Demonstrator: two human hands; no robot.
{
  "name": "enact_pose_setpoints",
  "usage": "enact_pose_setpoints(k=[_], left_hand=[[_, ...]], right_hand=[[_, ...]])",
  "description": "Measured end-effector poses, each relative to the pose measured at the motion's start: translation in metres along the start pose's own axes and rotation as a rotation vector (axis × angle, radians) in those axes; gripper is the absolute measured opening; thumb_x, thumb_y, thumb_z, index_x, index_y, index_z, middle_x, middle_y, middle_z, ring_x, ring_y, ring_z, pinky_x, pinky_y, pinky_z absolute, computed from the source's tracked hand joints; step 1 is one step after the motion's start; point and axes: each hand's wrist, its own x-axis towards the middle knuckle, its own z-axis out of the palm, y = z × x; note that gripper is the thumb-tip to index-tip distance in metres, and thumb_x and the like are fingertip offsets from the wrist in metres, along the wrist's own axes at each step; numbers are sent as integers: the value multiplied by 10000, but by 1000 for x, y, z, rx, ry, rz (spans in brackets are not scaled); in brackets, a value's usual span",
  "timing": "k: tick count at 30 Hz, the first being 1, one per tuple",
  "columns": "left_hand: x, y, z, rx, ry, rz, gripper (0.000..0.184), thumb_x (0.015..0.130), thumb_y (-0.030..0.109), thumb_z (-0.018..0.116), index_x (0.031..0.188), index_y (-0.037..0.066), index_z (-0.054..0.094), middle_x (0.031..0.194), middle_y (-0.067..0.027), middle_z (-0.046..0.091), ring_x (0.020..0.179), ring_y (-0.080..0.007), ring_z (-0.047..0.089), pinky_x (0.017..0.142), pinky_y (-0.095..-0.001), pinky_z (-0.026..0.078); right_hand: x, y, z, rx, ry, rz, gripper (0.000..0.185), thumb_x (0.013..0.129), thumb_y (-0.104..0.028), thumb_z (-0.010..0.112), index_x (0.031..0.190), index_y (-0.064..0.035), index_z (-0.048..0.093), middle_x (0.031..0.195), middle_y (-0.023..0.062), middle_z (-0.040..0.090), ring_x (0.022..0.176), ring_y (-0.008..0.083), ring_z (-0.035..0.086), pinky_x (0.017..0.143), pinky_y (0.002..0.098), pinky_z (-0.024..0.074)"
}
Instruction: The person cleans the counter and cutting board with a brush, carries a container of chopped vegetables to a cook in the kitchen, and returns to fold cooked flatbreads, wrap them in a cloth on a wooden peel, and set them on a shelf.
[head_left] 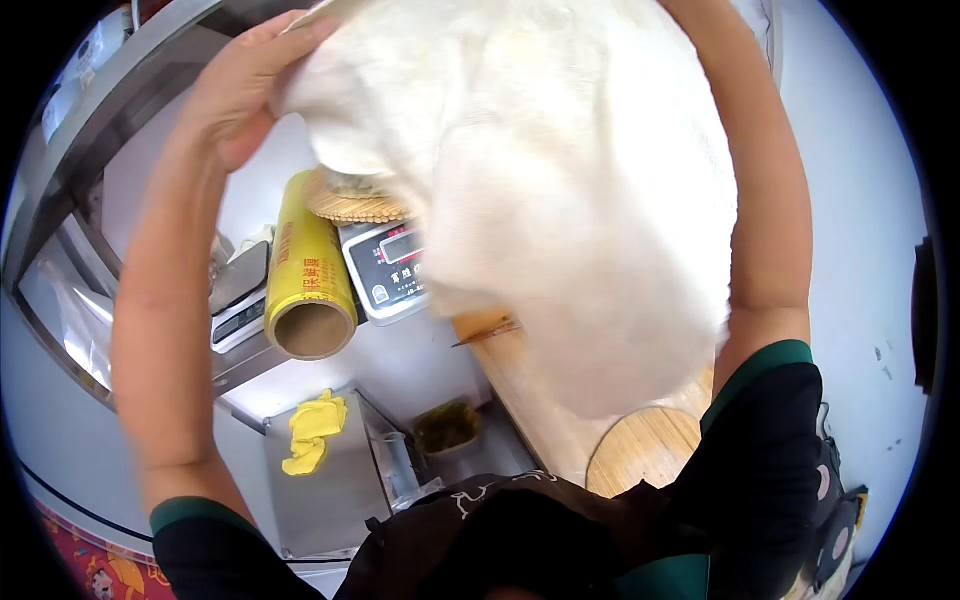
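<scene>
A large white cloth point(560, 200) is held up in front of me, draped in soft folds and slightly blurred. My left hand point(250, 85), at the upper left, is closed on the cloth's edge, with thumb and fingers pinching it. On the other side, my right forearm reaches up along the cloth and leaves the top of the view, so the hand itself does not show. Below the cloth is a wooden board point(540, 400), with a round slatted bamboo piece point(645, 450) partly covered by it.
Left of the cloth stand a yellow roll of cling film point(305, 270), a digital scale point(385, 275) and a bamboo mat point(355, 205). A second scale point(240, 290) sits behind the roll. Lower down, a yellow rag point(315, 430) lies on a metal surface point(320, 510) near a food container point(447, 427).
</scene>
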Motion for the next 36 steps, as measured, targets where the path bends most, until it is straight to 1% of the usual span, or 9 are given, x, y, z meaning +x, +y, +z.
enact_pose_setpoints(k=[5, 8, 9, 13, 18, 21, 23, 26, 36], left_hand=[[23, -15, -48, 108, 31, -90, 373, 899, 328, 669, 1123, 34, 624, 1001, -68, 678, 892, -65, 633, 795, -225, 515], [57, -52, -67, 471, 287, -24, 427, 879, 361, 676, 1090, -8, 631, 950, -91, 691, 777, -180, 649, 732, -299, 526], [72, -66, -73, 606, 403, 27, 429, 871, 366, 680, 1076, -9, 638, 933, -99, 695, 754, -208, 650, 726, -318, 525], [113, -118, -93, 1332, 323, -34, 295, 866, 319, 628, 1013, 68, 676, 980, -135, 695, 890, -285, 650, 788, -388, 504], [125, -158, -98, 1390, 348, 13, 362, 889, 376, 605, 986, 34, 674, 978, -161, 689, 893, -315, 660, 804, -392, 508], [114, -128, -69, 1470, 57, -358, 449, 907, 413, 585, 937, -28, 660, 921, -180, 685, 800, -296, 673, 738, -381, 536], [81, -102, -45, 1131, -43, -710, 469, 908, 413, 592, 895, -52, 652, 840, -161, 670, 716, -250, 665, 662, -362, 555], [54, -109, -50, 1015, -206, -767, 449, 885, 410, 603, 1017, -16, 651, 923, -139, 668, 810, -236, 653, 769, -397, 545], [33, -112, -43, 700, -86, -705, 392, 824, 185, 637, 1163, -2, 575, 1037, -121, 627, 995, -237, 604, 854, -364, 504]], right_hand=[[3, 25, 46, -114, -192, -14, 270, 902, -291, 601, 877, -28, 652, 785, 98, 652, 734, 189, 589, 681, 339, 459], [41, 84, 106, -266, -122, -113, 270, 893, -274, 606, 983, -32, 688, 979, 222, 687, 937, 303, 666, 811, 426, 499], [56, 107, 128, -350, -220, -136, 251, 942, -277, 570, 1067, -85, 672, 958, 104, 698, 793, 236, 677, 728, 358, 540], [65, 149, 191, -564, -192, -73, 259, 913, -311, 558, 980, -89, 674, 984, 144, 674, 910, 335, 634, 806, 427, 514], [58, 164, 208, -621, -436, 70, 287, 912, -296, 545, 1039, -69, 666, 1036, 157, 669, 1003, 338, 620, 867, 435, 493], [55, 173, 212, -649, -554, 88, 348, 920, -324, 548, 1098, -45, 653, 1093, 169, 659, 1044, 351, 610, 883, 445, 489], [55, 181, 212, -662, -661, 130, 399, 922, -355, 555, 1140, -31, 638, 1147, 175, 644, 1082, 357, 597, 898, 454, 483], [40, 163, 198, -626, -731, 194, 446, 918, -381, 569, 1204, -41, 604, 1226, 172, 606, 1136, 349, 568, 932, 442, 464], [22, 159, 198, -447, -797, 185, 352, 928, -313, 557, 1172, -71, 634, 1170, 166, 634, 1080, 331, 591, 918, 419, 460]])
